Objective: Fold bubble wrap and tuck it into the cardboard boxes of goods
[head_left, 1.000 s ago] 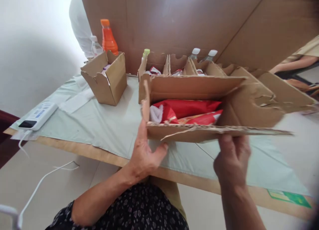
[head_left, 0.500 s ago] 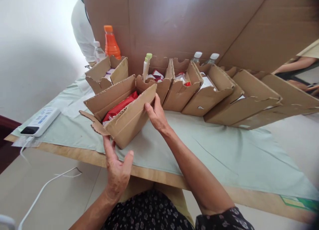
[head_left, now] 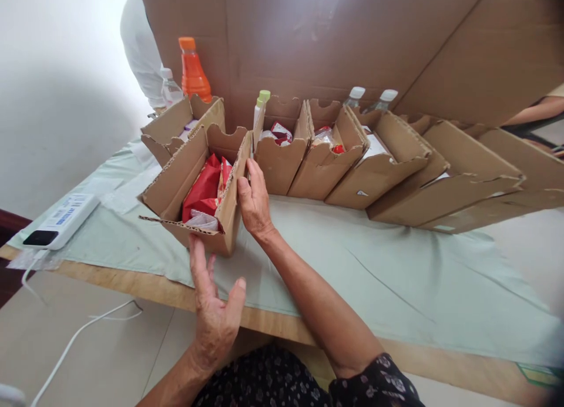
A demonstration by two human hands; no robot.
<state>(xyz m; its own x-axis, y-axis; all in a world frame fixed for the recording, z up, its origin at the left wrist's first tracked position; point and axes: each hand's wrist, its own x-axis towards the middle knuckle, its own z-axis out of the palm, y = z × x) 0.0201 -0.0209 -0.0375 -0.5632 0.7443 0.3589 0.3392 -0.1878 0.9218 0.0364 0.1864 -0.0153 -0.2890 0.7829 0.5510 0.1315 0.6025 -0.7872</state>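
Note:
A cardboard box (head_left: 235, 210) with an open top stands at the front left of the row, turned at an angle. Inside it lie red packets (head_left: 203, 187) and a clear plastic wrapping (head_left: 202, 221). My right hand (head_left: 255, 202) rests flat along the box's right side, fingers stretched out. Against the lower front of the box, my left hand (head_left: 215, 301) has its fingertips touching the cardboard, thumb spread wide. Neither hand is wrapped around anything.
Several more cardboard boxes (head_left: 282, 160) line the back of the green cloth (head_left: 317, 266). Behind them are an orange bottle (head_left: 194, 72), clear bottles with white caps (head_left: 355, 96) and a tall cardboard panel (head_left: 308, 37). A white power bank (head_left: 61, 222) with a cable lies left. Another person's arm (head_left: 537, 108) shows right.
The box has turned and shifted left toward the box behind it, so its red packets show more fully. My right hand has moved left with it, and the front flap sits closer in.

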